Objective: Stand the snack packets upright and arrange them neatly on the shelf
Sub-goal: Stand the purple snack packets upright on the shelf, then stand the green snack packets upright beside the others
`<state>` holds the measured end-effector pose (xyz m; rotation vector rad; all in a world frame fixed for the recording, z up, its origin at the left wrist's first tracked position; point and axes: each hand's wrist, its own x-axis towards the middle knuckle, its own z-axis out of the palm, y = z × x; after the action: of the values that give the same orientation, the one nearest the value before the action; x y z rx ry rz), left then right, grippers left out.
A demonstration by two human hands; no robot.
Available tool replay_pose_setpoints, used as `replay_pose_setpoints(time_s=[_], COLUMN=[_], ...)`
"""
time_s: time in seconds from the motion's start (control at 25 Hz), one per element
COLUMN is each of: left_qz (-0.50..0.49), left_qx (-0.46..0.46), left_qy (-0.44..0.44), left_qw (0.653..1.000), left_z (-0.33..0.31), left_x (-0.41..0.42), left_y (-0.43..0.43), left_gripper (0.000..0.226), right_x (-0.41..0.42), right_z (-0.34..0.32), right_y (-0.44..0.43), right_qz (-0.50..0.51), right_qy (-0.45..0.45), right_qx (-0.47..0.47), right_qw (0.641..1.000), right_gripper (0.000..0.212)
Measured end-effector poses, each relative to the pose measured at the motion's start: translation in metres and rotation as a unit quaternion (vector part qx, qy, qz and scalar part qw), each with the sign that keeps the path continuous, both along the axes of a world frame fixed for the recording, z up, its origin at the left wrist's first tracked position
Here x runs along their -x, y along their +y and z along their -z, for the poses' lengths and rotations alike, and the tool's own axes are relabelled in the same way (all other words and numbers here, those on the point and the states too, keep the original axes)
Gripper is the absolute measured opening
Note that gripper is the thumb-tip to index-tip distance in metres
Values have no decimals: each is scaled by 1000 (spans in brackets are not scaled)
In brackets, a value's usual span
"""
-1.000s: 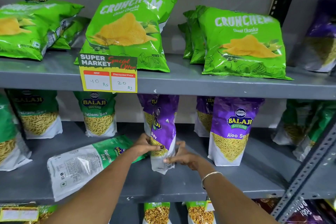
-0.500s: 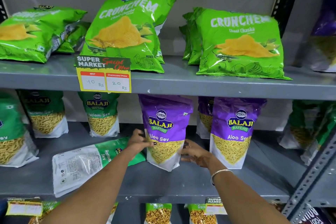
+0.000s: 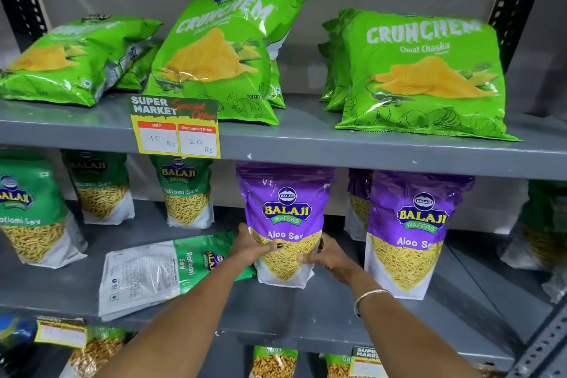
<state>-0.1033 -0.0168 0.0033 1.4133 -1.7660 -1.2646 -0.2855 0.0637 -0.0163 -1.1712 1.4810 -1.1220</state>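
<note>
A purple Aloo Sev packet (image 3: 283, 212) stands upright on the middle shelf (image 3: 306, 316), front facing me. My left hand (image 3: 251, 247) grips its lower left side and my right hand (image 3: 329, 258) grips its lower right side. To its left a green Ratlami Sev packet (image 3: 159, 273) lies flat on its face, back label up. A second purple Aloo Sev packet (image 3: 411, 233) stands upright to the right, with another purple one (image 3: 357, 205) behind it.
Green Ratlami Sev packets (image 3: 187, 193) stand along the back left of the middle shelf. Crunchem chip bags (image 3: 420, 70) lean on the top shelf, above a price tag (image 3: 176, 130). A perforated upright (image 3: 546, 344) closes the right front. More packets sit below.
The purple packet has been turned from edge-on to face front and stood upright. Both hands now hold its lower sides. The view has shifted slightly downward.
</note>
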Motion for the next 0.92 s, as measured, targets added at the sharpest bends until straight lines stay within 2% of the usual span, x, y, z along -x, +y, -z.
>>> replay_pose_setpoints(time_s=[0.12, 0.2, 0.28, 0.4, 0.48, 0.56, 0.6, 0.68, 0.72, 0.8, 0.92], left_qz=[41, 95, 120, 113, 137, 170, 177, 178, 192, 221, 256], left_qx=[-9, 1, 55, 110, 79, -4, -30, -115, -162, -200, -216], left_qy=[-18, -82, -194, -325, -312, -232, -196, -132, -130, -173, -164], left_qw=[999, 992, 972, 933, 937, 958, 964, 968, 959, 939, 928], left_z=[2, 1, -7, -16, -11, -2, 4, 13, 15, 20, 21], left_x=[-13, -32, -62, -119, -166, -207, -225, -250, -255, -261, -267], left_y=[-6, -15, -31, -68, -108, -140, -152, -167, -169, -174, -182], left_gripper=[62, 73, 78, 63, 43, 14, 13, 18, 27, 33, 34], right_x=[-1, 1, 1, -12, -40, -78, -101, -149, -170, -203, -228], right_z=[-17, -20, -14, 0, 7, 19, 25, 37, 42, 47, 37], right_y=[3, 4, 3, -5, -11, -23, -30, -48, -56, -69, -78], right_qz=[-57, -50, -57, -83, -82, -30, 16, 136, 198, 301, 352], right_qy=[16, 61, 128, 70, 2, -87, -133, -193, -210, -269, -355], right_qx=[-63, -178, -302, -381, -361, -323, -306, -263, -238, -181, -66], right_qw=[996, 981, 943, 918, 929, 942, 943, 935, 927, 897, 864], right_gripper=[38, 14, 21, 25, 26, 37, 46, 42, 33, 19, 13])
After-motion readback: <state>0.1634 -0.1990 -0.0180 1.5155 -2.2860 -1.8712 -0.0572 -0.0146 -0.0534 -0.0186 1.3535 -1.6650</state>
